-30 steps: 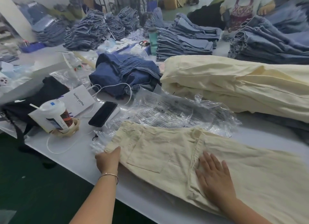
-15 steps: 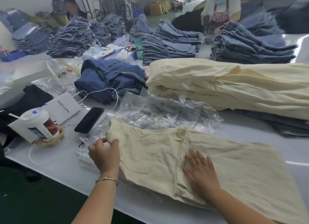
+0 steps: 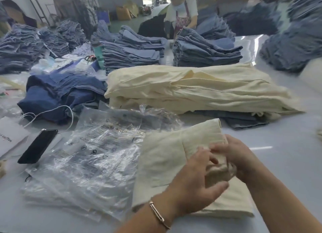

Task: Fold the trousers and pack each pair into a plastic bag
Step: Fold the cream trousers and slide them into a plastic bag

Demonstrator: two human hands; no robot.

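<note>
A pair of cream trousers [image 3: 167,156] lies folded into a compact stack on the white table [image 3: 278,137], right in front of me. My left hand [image 3: 195,185], with a bracelet on the wrist, grips the folded cloth at its right side. My right hand [image 3: 233,154] grips the same bunched fold from the other side. To the left of the trousers lies a pile of clear plastic bags [image 3: 83,163] with printed marks. Behind them sits a stack of unfolded cream trousers [image 3: 200,88].
A black phone [image 3: 37,146] with a white cable lies at the left by a white paper bag [image 3: 10,138]. Dark blue garments [image 3: 59,91] are heaped behind. Stacks of jeans [image 3: 205,51] fill the far table, where a person [image 3: 181,15] works.
The trousers lay spread out with both hands flat on them; now they are folded over into a small stack and both hands grip the fold at its right side. The view shifted right.
</note>
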